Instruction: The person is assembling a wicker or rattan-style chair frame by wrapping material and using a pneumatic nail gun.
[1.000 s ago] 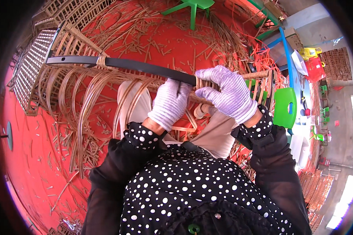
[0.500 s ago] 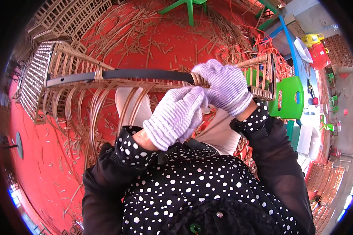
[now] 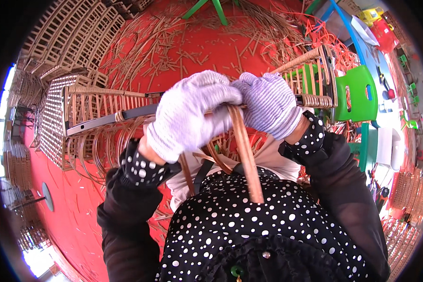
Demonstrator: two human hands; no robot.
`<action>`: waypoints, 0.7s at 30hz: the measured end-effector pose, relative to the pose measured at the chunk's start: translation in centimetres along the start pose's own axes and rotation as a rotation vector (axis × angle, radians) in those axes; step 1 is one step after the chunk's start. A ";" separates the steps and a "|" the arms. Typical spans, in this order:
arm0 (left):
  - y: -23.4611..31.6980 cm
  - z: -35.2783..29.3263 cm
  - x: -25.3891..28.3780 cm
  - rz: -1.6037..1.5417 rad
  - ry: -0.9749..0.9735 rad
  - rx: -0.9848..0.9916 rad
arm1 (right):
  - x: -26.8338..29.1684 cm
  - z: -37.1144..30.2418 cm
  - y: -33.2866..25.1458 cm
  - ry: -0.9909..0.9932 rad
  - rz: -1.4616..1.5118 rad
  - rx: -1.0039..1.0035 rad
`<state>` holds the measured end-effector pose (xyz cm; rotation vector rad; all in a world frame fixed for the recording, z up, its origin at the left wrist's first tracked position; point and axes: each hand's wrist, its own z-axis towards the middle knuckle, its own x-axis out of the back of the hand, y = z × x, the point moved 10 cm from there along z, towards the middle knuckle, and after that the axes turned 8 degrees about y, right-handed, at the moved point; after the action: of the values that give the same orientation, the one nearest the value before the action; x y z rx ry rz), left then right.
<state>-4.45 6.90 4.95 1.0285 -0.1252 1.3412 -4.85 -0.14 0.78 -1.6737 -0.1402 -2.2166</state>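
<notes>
A long woven rattan basket frame (image 3: 51, 124) lies crosswise before me, its near edge a black bar (image 3: 136, 113) bound with rattan in places. My left hand (image 3: 188, 113), in a white striped glove and slightly blurred, curls over the top of a flat brown rattan strip (image 3: 246, 162) whose free end hangs toward my polka-dot apron. Right beside it, my right hand (image 3: 270, 105), gloved alike, is closed around the bar. Its fingertips meet the left fingers, so the exact grip there is hidden. Rattan winding (image 3: 315, 100) covers the bar right of that hand.
Loose rattan strips and offcuts (image 3: 192, 51) litter the red floor (image 3: 61, 207). Woven frames (image 3: 75, 37) are stacked at the far left. A green chair (image 3: 357, 94) stands at right, near a blue-edged table (image 3: 352, 35). Curved strips (image 3: 98, 157) hang below the bar.
My left hand has moved up and left, now with a rattan strip hanging from it. My right hand stays at the bar. The view has shifted slightly.
</notes>
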 end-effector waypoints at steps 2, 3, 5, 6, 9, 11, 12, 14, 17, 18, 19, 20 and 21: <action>-3.7 0.2 -0.3 -0.139 -0.023 0.330 | -0.3 -0.1 0.3 -0.032 -0.012 -0.037; -4.8 0.3 -0.9 -0.075 -0.084 0.399 | -0.5 -0.2 0.4 -0.047 0.011 -0.061; -6.3 0.5 -1.2 -0.137 -0.078 0.510 | 0.3 -0.2 0.2 0.049 -0.069 -0.080; -6.7 0.4 -1.4 -0.142 -0.091 0.544 | 0.7 -0.4 -0.1 0.104 -0.110 -0.081; -8.0 0.0 -2.3 -0.339 -0.098 0.688 | 1.5 -0.7 -0.4 0.209 -0.061 -0.091; -8.8 -0.7 -3.0 -0.353 -0.150 0.775 | 1.6 -0.9 -0.4 0.238 -0.040 -0.074; -9.0 -0.7 -3.1 -0.379 -0.167 0.786 | 1.5 -1.0 -0.4 0.239 -0.010 -0.067; -9.1 -0.8 -3.7 -0.400 -0.232 0.760 | 1.4 -1.1 0.0 0.231 0.023 -0.068; -5.6 1.8 -3.2 -0.163 -0.265 0.128 | 1.9 -1.2 0.2 0.233 0.074 -0.054; -4.0 1.8 -3.4 -0.006 -0.294 -0.130 | 1.6 -1.4 0.5 0.184 0.076 -0.074; -3.5 1.6 -3.4 0.097 -0.293 -0.245 | 3.0 -1.8 0.7 0.267 0.180 -0.028; -4.3 1.6 -3.6 0.081 -0.325 -0.186 | 5.5 -2.8 1.2 0.449 0.319 0.050; -5.3 1.5 -3.7 0.085 -0.360 -0.106 | 7.4 -4.2 2.8 0.535 0.330 0.032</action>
<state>-0.43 3.77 0.74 1.1765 -0.5093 1.1997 -9.44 -5.61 6.17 -0.9516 0.2203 -2.2902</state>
